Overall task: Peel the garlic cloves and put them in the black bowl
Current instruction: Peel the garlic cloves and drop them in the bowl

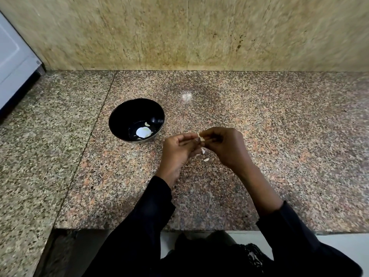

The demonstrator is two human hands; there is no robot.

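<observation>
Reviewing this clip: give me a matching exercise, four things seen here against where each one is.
Things:
1. black bowl
2. garlic clove
3. peel scraps
4. white appliance

Places:
A. pinched between the left hand and right hand
B. far left edge, by the wall
C. on the counter below the hands
D. on the counter, left of the hands

Pairs: 1-D, 2-A, 3-C, 4-B

Even soft light; glare inside black bowl (136, 118); edges blurred, wide-angle bowed.

Both hands meet fingertip to fingertip, left hand (178, 145) and right hand (223, 144) with curled, pinching fingers.
</observation>
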